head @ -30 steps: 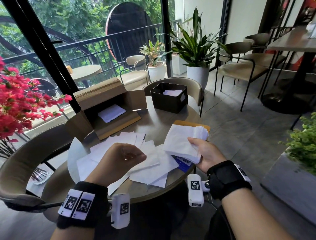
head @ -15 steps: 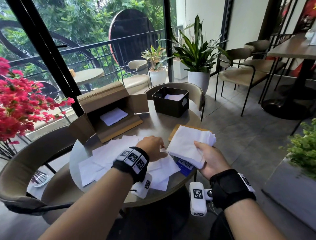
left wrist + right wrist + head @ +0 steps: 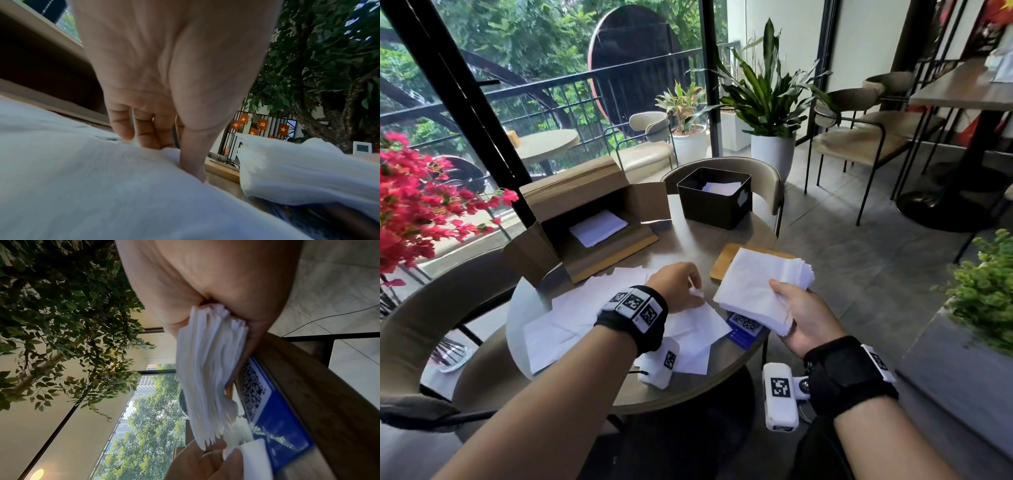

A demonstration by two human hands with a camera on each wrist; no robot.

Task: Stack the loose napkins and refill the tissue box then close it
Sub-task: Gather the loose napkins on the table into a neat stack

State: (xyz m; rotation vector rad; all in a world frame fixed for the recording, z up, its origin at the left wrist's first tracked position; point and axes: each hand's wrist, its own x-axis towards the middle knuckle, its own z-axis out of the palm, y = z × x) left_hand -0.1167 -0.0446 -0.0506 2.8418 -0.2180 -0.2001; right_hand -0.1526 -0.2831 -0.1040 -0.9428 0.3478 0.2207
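- The step in hand looks like gathering: the left hand point(image 3: 677, 287) is down on the loose napkins point(image 3: 571, 315) spread across the near part of the tabletop point(image 3: 688, 240), its fingertips point(image 3: 148, 142) and thumb closing on a raised edge of one sheet.
- The left grip reads as a pinch on that single napkin, thumb pressed against the tissue with the fingers curled just behind it.
- The right hand point(image 3: 803, 317) holds the gathered stack point(image 3: 760, 291) just above the tabletop edge, its grip clamped on one corner, thumb on top and fingers beneath.
- To do it well, the person would best lift only the top sheet, peeling from the pinched edge so that the sheets beneath do not drag along.
- The stack fans loosely at its free end in the right wrist view; squaring it before adding more would probably keep the edges aligned.
- The black tissue box point(image 3: 715, 197) stands open at the far side of the tabletop, well apart from both hands, with some white tissue inside.
- Its wooden lid point(image 3: 724, 262) seems to lie on the tabletop partly under the held stack, beside a blue QR card point(image 3: 744, 325).
- Many sheets remain, so refilling and closing are likely some way off.
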